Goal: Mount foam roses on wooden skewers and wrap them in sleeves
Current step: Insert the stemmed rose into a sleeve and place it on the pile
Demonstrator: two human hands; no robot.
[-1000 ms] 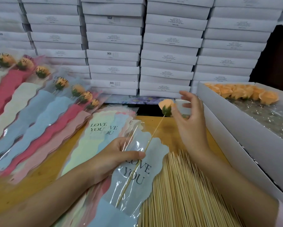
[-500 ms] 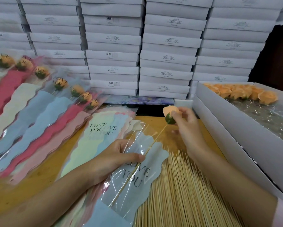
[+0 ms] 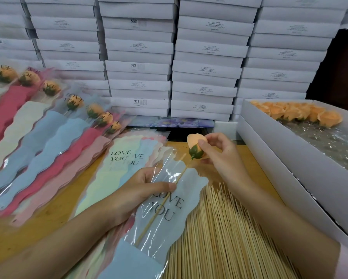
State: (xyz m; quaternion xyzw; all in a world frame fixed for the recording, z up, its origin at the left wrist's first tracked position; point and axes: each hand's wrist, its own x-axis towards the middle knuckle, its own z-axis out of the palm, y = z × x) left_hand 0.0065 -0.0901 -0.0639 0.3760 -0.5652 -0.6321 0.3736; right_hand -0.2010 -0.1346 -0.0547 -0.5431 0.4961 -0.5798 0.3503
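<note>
An orange foam rose (image 3: 195, 144) with a green base sits on a thin wooden skewer (image 3: 159, 206). My right hand (image 3: 221, 156) pinches the rose head just above the sleeve's mouth. The skewer runs down inside a clear sleeve (image 3: 169, 214) with a pale blue panel printed LOVE YOU. My left hand (image 3: 147, 190) grips the sleeve's upper edge, thumb over the skewer. The sleeve lies on a stack of more sleeves (image 3: 124, 164).
A heap of loose skewers (image 3: 219, 234) lies under my right forearm. A white box (image 3: 286, 150) at right holds several orange roses (image 3: 302, 113). Finished wrapped roses (image 3: 48, 133) fan out at left. Stacked white boxes (image 3: 141, 63) wall the back of the wooden table (image 3: 24, 234).
My right hand has lowered the rose toward me, sliding the skewer deeper into the sleeve. The left hand has kept its hold on the sleeve.
</note>
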